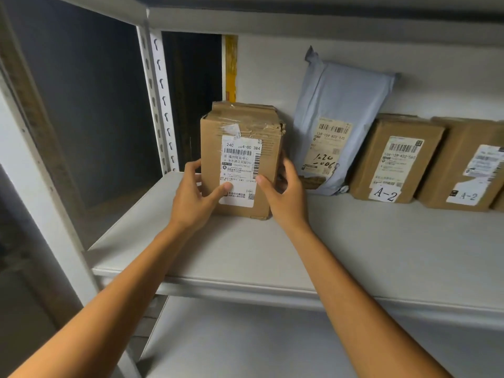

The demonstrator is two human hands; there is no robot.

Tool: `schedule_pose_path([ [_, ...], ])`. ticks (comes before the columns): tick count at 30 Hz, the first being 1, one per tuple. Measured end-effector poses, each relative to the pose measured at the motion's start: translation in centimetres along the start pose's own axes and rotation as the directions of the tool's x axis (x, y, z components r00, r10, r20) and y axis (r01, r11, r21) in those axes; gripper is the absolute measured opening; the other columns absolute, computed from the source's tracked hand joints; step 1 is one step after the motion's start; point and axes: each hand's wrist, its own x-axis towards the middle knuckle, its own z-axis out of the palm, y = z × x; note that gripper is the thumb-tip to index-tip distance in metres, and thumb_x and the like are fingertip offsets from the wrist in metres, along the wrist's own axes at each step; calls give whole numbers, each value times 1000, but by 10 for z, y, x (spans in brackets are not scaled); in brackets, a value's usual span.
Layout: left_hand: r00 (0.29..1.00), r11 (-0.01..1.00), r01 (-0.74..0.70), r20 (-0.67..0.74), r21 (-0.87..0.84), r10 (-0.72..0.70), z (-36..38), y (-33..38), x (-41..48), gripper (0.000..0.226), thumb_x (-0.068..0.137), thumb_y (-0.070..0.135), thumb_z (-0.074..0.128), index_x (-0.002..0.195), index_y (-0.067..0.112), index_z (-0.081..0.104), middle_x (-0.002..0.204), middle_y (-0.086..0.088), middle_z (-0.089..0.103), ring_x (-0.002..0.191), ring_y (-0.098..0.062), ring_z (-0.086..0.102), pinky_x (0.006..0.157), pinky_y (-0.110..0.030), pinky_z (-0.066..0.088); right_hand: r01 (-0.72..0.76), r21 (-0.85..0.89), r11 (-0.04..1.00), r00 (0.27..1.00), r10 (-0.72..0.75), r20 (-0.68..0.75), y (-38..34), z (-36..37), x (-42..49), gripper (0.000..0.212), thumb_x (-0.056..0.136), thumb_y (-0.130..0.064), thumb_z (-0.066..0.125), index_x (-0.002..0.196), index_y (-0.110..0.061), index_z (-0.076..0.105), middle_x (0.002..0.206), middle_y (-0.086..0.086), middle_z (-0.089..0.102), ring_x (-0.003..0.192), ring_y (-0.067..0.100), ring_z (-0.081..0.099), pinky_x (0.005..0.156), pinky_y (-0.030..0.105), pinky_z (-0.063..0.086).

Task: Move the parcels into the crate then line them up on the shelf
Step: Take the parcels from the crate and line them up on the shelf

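A brown cardboard parcel [242, 137] with a white shipping label stands upright at the left end of the white shelf [381, 249]. My left hand [195, 195] grips its left side, thumb on the label. My right hand [283, 192] grips its right side, thumb on the front. To its right a grey plastic mailer [338, 110] leans against the back wall. Beyond that stand two brown boxes, the first [395, 159] and the second [463, 165], each labelled A-2. No crate is in view.
A white perforated shelf post [161, 105] rises left of the held parcel, with a dark gap behind it. A yellow strip [230, 66] runs up the back wall. A lower shelf board [245, 345] lies beneath. The upper shelf [300, 20] is overhead.
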Motion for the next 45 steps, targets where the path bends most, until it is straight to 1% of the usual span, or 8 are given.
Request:
schedule_pose_path([
  [3, 1000, 1000, 1, 23, -19, -1, 0, 1, -8, 65, 86, 23, 68, 140, 19, 32, 133, -2, 51, 108, -15, 54, 79, -17, 46, -55, -23, 998, 998, 56, 12, -5, -8, -5, 60, 78, -28, 72, 134, -25, 53, 119, -6, 65, 105, 10, 64, 89, 24, 53],
  [5, 1000, 1000, 2, 26, -28, -2, -3, 4, -18, 59, 90, 14, 62, 142, 19, 34, 136, -4, 49, 112, -16, 51, 87, -22, 45, -70, -12, 997, 997, 70, 36, -7, -19, -10, 48, 87, -13, 66, 134, -13, 55, 114, -6, 63, 88, -8, 61, 72, 2, 44],
  [7, 1000, 1000, 15, 5, -18, -15, -6, 7, -27, 55, 93, 11, 57, 142, 21, 37, 137, -4, 48, 117, -19, 51, 93, -32, 46, -67, -23, 998, 993, 69, 91, -10, -28, -18, 46, 92, -10, 59, 137, -12, 51, 112, -11, 58, 86, -14, 56, 64, -1, 40],
  [10, 997, 999, -49, -66, 23, 51, -8, 19, -43, 43, 93, 9, 54, 134, 21, 46, 134, -3, 49, 118, -18, 50, 93, -35, 48, -41, -50, 998, 981, 50, 189, -20, -39, -29, 43, 93, -18, 59, 135, -21, 54, 125, -10, 59, 113, 10, 58, 73, 5, 42],
  [14, 966, 947, -237, -48, 219, 253, 3, 51, -64, 22, 93, 7, 52, 107, 21, 62, 119, -1, 59, 111, -19, 54, 93, -33, 46, -24, -143, 989, 961, 62, 268, -33, -72, -38, 44, 95, -23, 57, 139, -23, 50, 138, -1, 53, 125, 15, 49, 90, 18, 39],
  [23, 820, 827, -409, 552, 385, 148, 108, 150, -78, 51, 92, 21, 60, 139, 20, 44, 142, -7, 48, 130, -27, 45, 107, -43, 40, -27, -573, 819, 975, 147, 165, -29, -230, -54, 65, 91, -46, 56, 148, -26, 33, 155, 0, 31, 141, 26, 29, 114, 42, 30],
  [36, 390, 822, -569, 884, 11, 259, 375, 296, -214, 51, 96, 27, 53, 144, 26, 34, 147, -5, 39, 134, -23, 38, 106, -31, 32, -461, -515, 723, 887, 347, -306, -13, -525, -188, 72, 91, -49, 57, 151, -21, 28, 156, 4, 29, 140, 25, 32, 111, 38, 35],
  [45, -40, 792, -522, 937, -316, 347, 537, 358, -387, 53, 97, 29, 52, 146, 27, 32, 147, -5, 39, 133, -22, 40, 109, -31, 34, -808, -244, 536, 530, 482, -698, 19, -669, -356, 66, 95, -42, 55, 150, -17, 29, 152, 3, 35, 138, 23, 36, 102, 26, 33],
])
